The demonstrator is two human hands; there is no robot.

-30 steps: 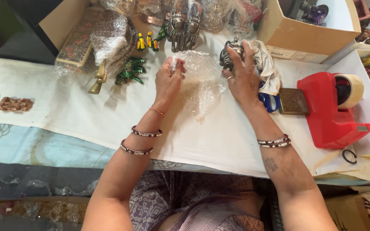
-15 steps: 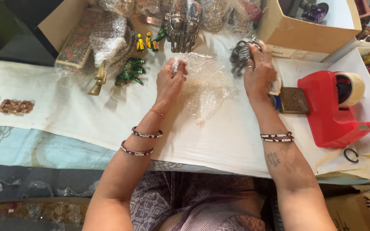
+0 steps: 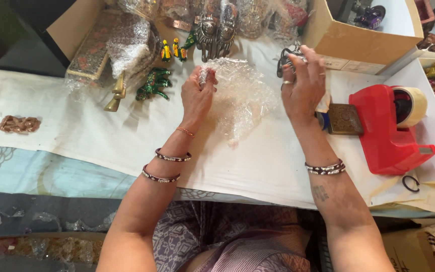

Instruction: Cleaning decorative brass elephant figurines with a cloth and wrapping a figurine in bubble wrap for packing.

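My left hand [image 3: 197, 95] pinches the left edge of a clear sheet of bubble wrap [image 3: 240, 98] and holds it up over the white paper-covered table [image 3: 101, 136]. My right hand [image 3: 304, 83] grips a small dark metal figurine [image 3: 287, 55] just right of the sheet's upper edge. A white cloth [image 3: 324, 103] lies mostly hidden under my right hand.
A red tape dispenser [image 3: 391, 131] stands at the right, a square embossed box [image 3: 345, 119] and blue scissors [image 3: 319, 120] beside it. Green and yellow figurines [image 3: 153, 83], brass pieces [image 3: 116, 93] and wrapped items lie at the back. A cardboard box [image 3: 358, 40] sits back right.
My right hand has lifted the dark figurine off the white cloth and carried it up and to the right of the bubble wrap. My left hand has kept its hold on the sheet.
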